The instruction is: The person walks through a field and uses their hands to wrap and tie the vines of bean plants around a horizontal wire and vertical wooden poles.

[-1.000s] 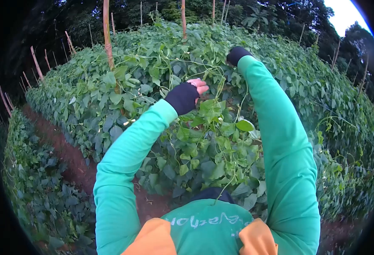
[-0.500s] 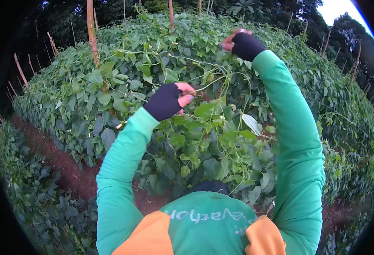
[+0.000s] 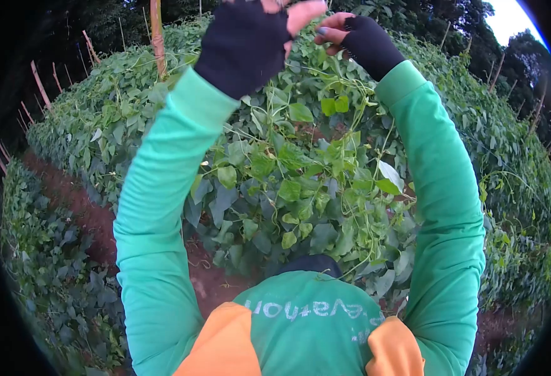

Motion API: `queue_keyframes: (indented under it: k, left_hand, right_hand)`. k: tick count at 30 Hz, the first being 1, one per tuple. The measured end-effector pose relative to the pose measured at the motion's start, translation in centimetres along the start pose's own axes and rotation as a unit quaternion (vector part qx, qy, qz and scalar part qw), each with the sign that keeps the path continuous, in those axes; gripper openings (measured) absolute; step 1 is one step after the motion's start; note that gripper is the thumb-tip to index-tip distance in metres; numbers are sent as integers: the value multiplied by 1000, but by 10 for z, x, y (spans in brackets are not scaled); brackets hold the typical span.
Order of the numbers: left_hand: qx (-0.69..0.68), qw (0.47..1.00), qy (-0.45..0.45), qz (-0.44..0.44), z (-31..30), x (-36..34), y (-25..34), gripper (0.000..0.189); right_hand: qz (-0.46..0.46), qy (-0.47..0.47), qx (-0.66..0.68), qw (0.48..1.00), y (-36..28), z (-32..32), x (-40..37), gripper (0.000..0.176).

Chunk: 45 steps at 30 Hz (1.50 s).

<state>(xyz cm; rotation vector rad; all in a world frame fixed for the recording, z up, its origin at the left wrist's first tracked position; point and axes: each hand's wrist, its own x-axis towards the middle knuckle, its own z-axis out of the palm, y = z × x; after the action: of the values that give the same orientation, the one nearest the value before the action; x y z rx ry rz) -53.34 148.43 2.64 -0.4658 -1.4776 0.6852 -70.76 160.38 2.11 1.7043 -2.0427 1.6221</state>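
Note:
My left hand (image 3: 247,47), in a dark fingerless glove, is raised over the vines at the top of the view. Its thumb sticks out to the right, apart from the finger parts that show; the upper edge cuts off the rest. I see nothing held in it. To its right, my right hand (image 3: 357,41), gloved the same way, has its bare fingers drawn together in a pinch. Whatever lies between those fingertips is too small to make out. Leafy climbing vines (image 3: 300,156) with thin, tangled stems spread below both hands.
A wooden pole (image 3: 157,37) rises from the foliage at the upper left. Thinner stakes (image 3: 40,84) stand along the left side, others on the right. Reddish soil (image 3: 93,225) runs between the plant rows. Dark trees (image 3: 400,19) line the back.
My left hand has risen from the vine stem in the middle to the top edge, close to my right hand. My right hand has shifted slightly up and its fingers have drawn together.

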Motion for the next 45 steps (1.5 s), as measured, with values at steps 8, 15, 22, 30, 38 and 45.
queue_keyframes:
  k: [8,15,22,30,38,45]
  left_hand:
    - [-376,838,-196,-345,86,-143,86,53]
    - [-322,748,-159,-558,155,-178,91,64]
    - [-690,258,-146,-661,69,-166,53,24]
    - [-417,733,-205,-497,13,-106,-31,24]
    - [-227,879,35,-418,-16,-119,-94,17]
    - [-276,854,-254,-361,55,-221,-42,29]
  right_hand:
    - [109,-42,-341,933,90,1,97,22]
    - [322,-261,-235,879,62,48,97,19]
    - [232,-284,-289,884,47,46,85,21]
    - [-159,-178,-338,910,-8,73,44,24]
    - [31,-30,2,999,20,40,80,17]
    - [297,6,25,954,86,60,122,15]
